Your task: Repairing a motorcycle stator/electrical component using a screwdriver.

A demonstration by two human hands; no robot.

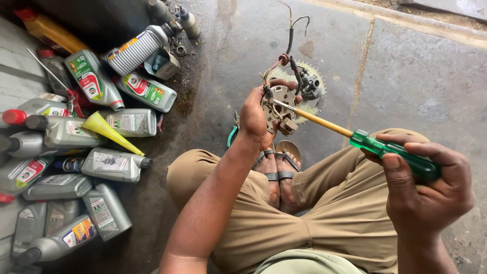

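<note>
My left hand (256,117) grips a round metal stator plate (280,107) with coils and a bundle of loose wires (286,48) rising from it. My right hand (425,182) is closed around the green translucent handle of a screwdriver (390,150). Its yellow shaft (322,123) runs up and left, and the metal tip rests on the plate's face. Behind the plate, a toothed chain sprocket (314,83) lies on the concrete floor. I sit cross-legged in khaki trousers and sandals (278,167).
Several grey oil bottles (114,165) with labels lie piled at the left, with a yellow funnel (106,129) among them. A ribbed grey bottle (137,49) and small containers sit at the top. The concrete floor (406,71) is oil-stained near the bottles.
</note>
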